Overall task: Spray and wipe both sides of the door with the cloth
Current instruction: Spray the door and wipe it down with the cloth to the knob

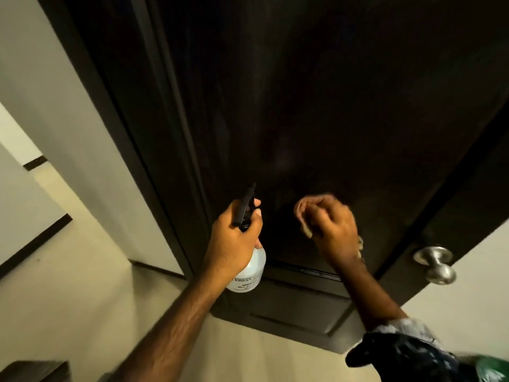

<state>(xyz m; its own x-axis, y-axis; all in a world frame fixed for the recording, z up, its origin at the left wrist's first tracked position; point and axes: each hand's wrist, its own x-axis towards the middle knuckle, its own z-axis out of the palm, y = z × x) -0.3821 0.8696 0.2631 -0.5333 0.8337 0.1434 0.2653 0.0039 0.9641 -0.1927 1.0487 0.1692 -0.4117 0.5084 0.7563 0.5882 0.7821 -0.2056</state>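
Observation:
A dark brown wooden door (316, 106) fills the middle of the head view. My left hand (234, 241) grips a clear spray bottle (250, 268) with a black trigger head, its nozzle pointing up toward the door. My right hand (330, 227) presses a small tan cloth (303, 213) flat against the door panel, just right of the bottle. Most of the cloth is hidden under my fingers; a bit shows at the fingertips and by the wrist.
A round silver door knob (436, 264) sticks out at the door's right edge. The dark door frame (132, 150) runs down the left beside a cream wall (55, 92). Pale floor tiles (82, 285) with dark skirting lie below.

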